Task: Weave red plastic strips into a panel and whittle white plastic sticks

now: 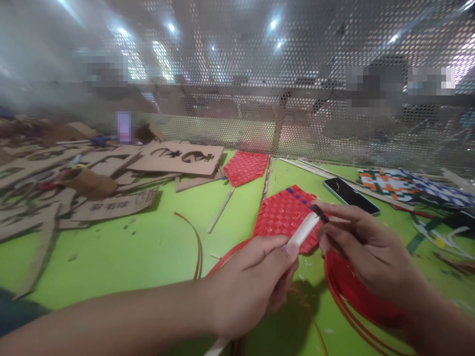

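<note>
My left hand [256,282] is closed round a pale, flat wooden stick [304,229] whose upper end points away to the right. Its lower end shows below the wrist. The fingers of my right hand [365,247] pinch a small dark blade-like piece [319,213] against the stick's far tip. Just behind both hands lies a red woven panel [276,217] with a few blue squares along its upper edge. Under my right hand is a coil of red strip [356,291], partly hidden by that hand and forearm.
Farther back lies another red woven panel [247,167] with a stick handle. Cut cardboard [174,158] and a tape roll [91,183] crowd the left. A phone [351,195], orange-and-white weaving [388,183] and loose strips lie right. A perforated metal screen [230,99] stands behind.
</note>
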